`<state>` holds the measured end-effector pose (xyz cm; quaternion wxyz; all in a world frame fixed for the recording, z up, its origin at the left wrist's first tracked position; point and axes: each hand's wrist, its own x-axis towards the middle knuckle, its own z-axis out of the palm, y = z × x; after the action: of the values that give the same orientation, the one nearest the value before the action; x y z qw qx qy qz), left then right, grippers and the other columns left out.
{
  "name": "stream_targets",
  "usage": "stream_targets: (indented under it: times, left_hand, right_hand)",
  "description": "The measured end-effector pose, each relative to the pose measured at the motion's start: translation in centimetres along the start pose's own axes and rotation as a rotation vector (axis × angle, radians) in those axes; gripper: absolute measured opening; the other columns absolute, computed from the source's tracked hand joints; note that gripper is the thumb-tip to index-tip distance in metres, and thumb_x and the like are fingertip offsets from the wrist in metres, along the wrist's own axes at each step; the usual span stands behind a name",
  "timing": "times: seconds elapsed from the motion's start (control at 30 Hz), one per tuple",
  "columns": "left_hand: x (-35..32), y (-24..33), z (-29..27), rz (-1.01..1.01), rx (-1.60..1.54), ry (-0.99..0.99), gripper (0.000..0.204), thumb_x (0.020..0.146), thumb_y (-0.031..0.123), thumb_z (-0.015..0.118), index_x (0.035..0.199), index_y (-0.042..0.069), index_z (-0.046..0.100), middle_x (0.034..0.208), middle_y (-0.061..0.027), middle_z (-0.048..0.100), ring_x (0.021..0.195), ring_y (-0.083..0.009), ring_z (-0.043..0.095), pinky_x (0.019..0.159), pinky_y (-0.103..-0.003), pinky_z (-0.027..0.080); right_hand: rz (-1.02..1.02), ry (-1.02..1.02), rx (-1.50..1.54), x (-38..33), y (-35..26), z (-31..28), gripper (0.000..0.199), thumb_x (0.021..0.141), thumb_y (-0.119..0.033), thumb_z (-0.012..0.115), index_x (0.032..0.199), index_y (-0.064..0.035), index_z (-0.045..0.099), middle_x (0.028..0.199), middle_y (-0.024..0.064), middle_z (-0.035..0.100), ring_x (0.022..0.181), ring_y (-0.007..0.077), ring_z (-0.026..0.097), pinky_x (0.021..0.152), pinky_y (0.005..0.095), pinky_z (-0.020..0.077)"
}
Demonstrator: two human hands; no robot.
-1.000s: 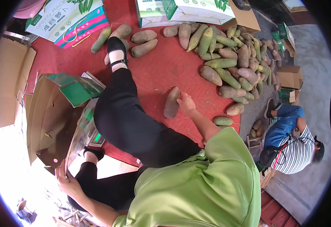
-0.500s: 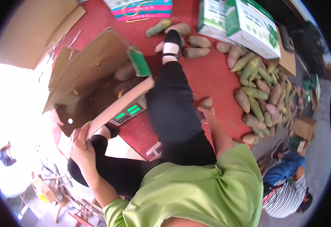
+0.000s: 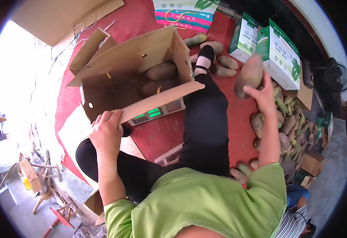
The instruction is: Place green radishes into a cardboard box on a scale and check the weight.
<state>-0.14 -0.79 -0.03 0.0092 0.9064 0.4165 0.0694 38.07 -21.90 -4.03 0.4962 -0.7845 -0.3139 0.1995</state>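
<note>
My left hand grips the near flap of an open cardboard box, its fingers over the flap's edge. Inside the box lie a few pinkish-brown root vegetables; its shaded bottom is partly hidden. The box rests on a digital scale with a lit green display. Raised over the red surface, my right hand is closed round a large pinkish-brown root vegetable with a darker lower end. Beneath and beside that hand spreads a heap of green and pinkish root vegetables.
White-and-green cartons stand at the far right. Several loose root vegetables lie by my foot. A pink-and-blue carton is at the back. Stools stand at lower left; another person bends at lower right.
My right hand has risen from low beside my leg, moving up and right, bringing the root vegetable up with it. My left hand stays on the flap. The whole view has shifted.
</note>
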Motion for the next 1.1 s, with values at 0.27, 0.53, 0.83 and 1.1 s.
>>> stream_targets:
  times: [0.27,0.53,0.83,1.1]
  left_hand:
    - [-0.1,-0.3,-0.4,0.015,0.011,0.013,0.017,0.08,0.01,0.058,0.092,0.014,0.069,0.082,-0.0008,0.061,0.084,-0.0207,0.062,0.073,-0.035,0.048]
    - [-0.2,-0.9,0.2,0.094,0.009,0.01,0.015,0.083,0.017,0.057,0.093,0.015,0.069,0.079,-0.0014,0.059,0.08,-0.0203,0.061,0.07,-0.035,0.048]
    - [-0.6,-1.2,0.3,0.131,-0.025,0.008,0.018,0.081,0.013,0.057,0.095,0.015,0.068,0.083,0.0006,0.062,0.082,-0.0193,0.062,0.07,-0.034,0.049]
    - [-0.3,-0.7,-0.1,0.06,-0.005,-0.026,0.022,0.077,0.009,0.057,0.096,0.015,0.068,0.086,-0.001,0.062,0.083,-0.0217,0.062,0.071,-0.036,0.049]
  right_hand:
    - [-0.834,-0.461,-0.416,4.9,-20.3,8.9,0.08,0.056,-0.018,0.077,0.13,-0.0113,0.048,0.123,0.0116,0.056,0.111,0.0288,0.055,0.094,0.0389,0.0439]
    - [-0.677,-1.212,-0.996,4.6,-18.3,28.6,0.072,0.052,-0.026,0.083,0.116,-0.0068,0.056,0.107,0.0155,0.064,0.104,0.031,0.061,0.085,0.0415,0.0495]
    - [-0.594,-1.349,-1.13,3.2,-15.5,35.6,0.052,0.061,-0.02,0.079,0.11,-0.0089,0.065,0.107,0.0112,0.067,0.103,0.0276,0.062,0.085,0.0396,0.0504]
    - [-0.77,-1.201,-0.85,3.3,-17.9,33.3,0.045,0.07,-0.018,0.071,0.113,-0.0075,0.063,0.105,0.0136,0.066,0.1,0.0287,0.063,0.085,0.0389,0.05]
